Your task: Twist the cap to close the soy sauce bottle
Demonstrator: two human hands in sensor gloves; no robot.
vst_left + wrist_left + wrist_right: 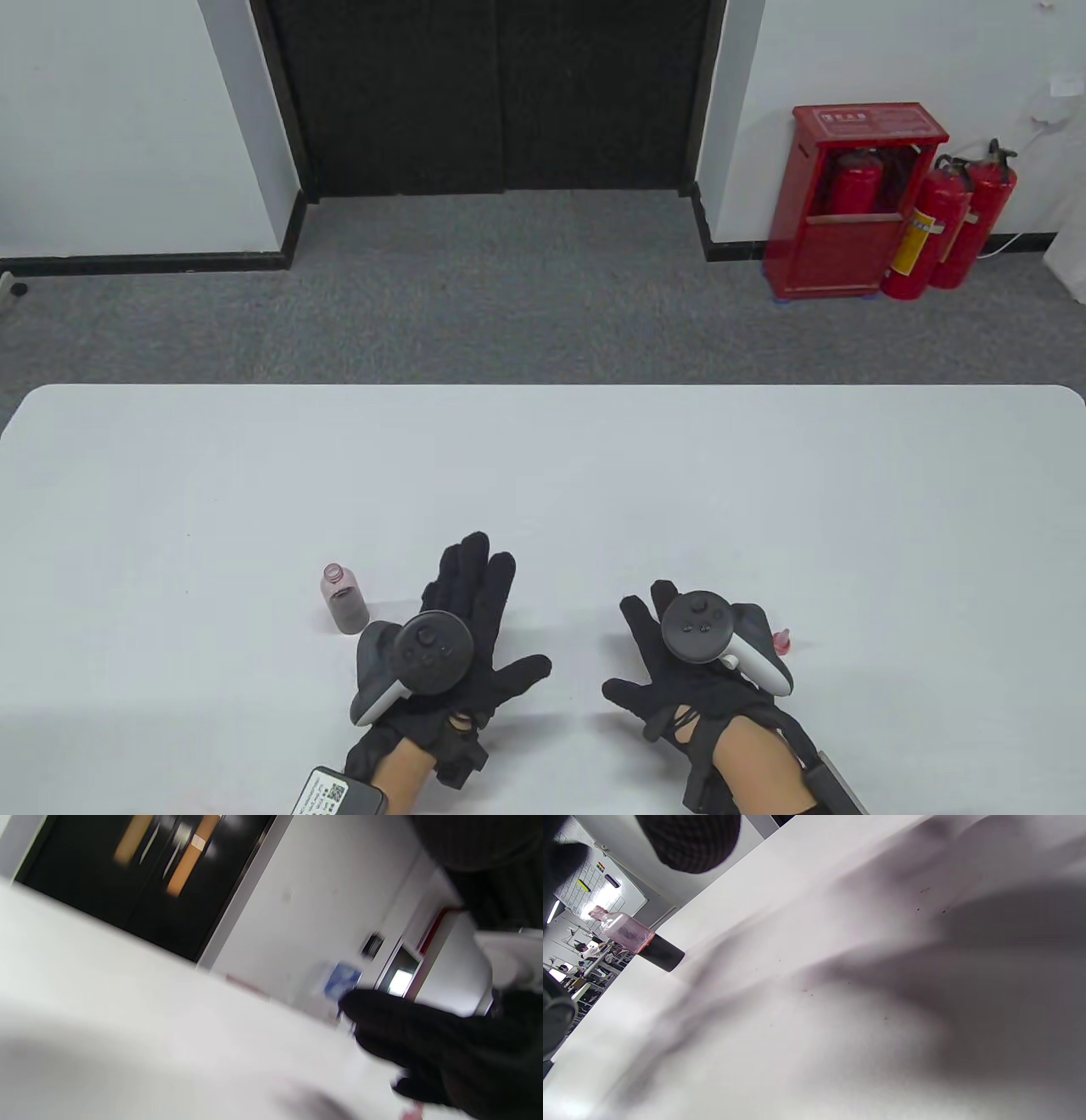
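A small clear soy sauce bottle [343,598] with dark liquid stands upright and uncapped on the white table [543,475], just left of my left hand. It also shows in the right wrist view [634,938]. A small pink cap [781,643] lies on the table just right of my right hand. My left hand [501,611] lies spread, palm down, holding nothing. My right hand [636,645] is spread too, palm down and empty. The left wrist view is blurred and shows only a gloved finger [445,1052].
The table's far edge [543,387] borders grey carpet. A red extinguisher cabinet [857,199] and extinguishers stand by the far wall, off the table.
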